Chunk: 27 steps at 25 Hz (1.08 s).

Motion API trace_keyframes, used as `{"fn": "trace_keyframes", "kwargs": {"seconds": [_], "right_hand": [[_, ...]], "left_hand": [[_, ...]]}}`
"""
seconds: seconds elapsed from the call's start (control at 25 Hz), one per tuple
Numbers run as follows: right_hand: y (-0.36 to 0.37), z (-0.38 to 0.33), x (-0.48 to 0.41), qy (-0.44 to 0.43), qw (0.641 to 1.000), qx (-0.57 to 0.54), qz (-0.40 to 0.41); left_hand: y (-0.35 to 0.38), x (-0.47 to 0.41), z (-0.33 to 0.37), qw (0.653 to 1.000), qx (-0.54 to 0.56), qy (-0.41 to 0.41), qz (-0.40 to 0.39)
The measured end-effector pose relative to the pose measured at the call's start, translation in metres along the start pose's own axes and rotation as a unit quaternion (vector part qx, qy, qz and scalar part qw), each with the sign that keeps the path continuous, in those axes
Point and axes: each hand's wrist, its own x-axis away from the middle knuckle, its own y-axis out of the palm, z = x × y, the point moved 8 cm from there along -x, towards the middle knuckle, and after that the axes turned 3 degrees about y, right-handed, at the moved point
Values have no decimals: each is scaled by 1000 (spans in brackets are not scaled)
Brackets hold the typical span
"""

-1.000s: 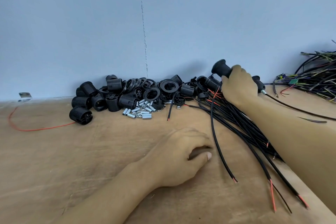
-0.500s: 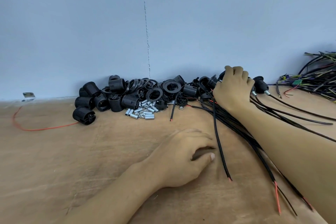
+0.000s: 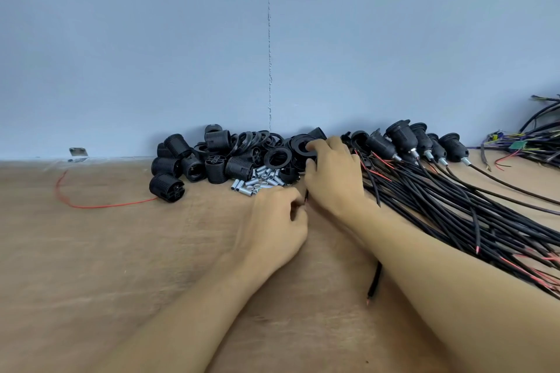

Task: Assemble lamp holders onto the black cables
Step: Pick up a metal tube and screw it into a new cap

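A brown surface (image 3: 121, 266) is backed by a blue-grey wall (image 3: 151, 39). Right of the fingers (image 3: 330, 144), black cables (image 3: 454, 215) are fanned out, presumably for easy picking; beyond them, lamp holder parts (image 3: 218, 160) are heaped against the wall. The right hand (image 3: 333, 182) is curled over a ring (image 3: 298, 145) in that heap, though a firm hold cannot be confirmed. One cable end (image 3: 306, 198) is pinched by the left hand (image 3: 275, 221), seemingly kept ready for threading. Metal tubes (image 3: 257, 183) lie just beyond.

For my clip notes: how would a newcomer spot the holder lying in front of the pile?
Find the pile of black parts against the blue wall. At its left front corner one ribbed holder lies nearest the camera. Only it has the red wire ending at it.
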Motion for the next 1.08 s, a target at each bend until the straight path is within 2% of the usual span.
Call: {"fn": "trace_keyframes", "kwargs": {"seconds": [0.12, 0.28, 0.36, 0.44, 0.56, 0.76, 0.88, 1.08], "right_hand": [[1, 8, 2, 27, 1000, -14, -8], [-2, 14, 5, 17, 1000, -7, -1], [-6, 4, 10, -37, 999, -23, 8], [-3, -13, 18, -105, 993, -44, -17], [0, -26, 27, -151, 985, -70, -54], [0, -39, 34, -198, 977, -45, -61], [10, -47, 40, -219, 971, -18, -94], [13, -44, 37, -209, 973, -7, -101]], "left_hand": [[-3, -3, -13, 999, -7, -40, -11], [-13, -5, -27, 997, -10, -80, 3], [-22, -6, -35, 995, -14, -98, 27], [-30, -7, -43, 991, -35, -117, 45], [-35, -9, -55, 986, -47, -148, 54], [-33, -11, -59, 986, -39, -152, 53], [-33, -13, -62, 987, -34, -151, 49], [-32, -15, -60, 990, -53, -126, 32]]}}
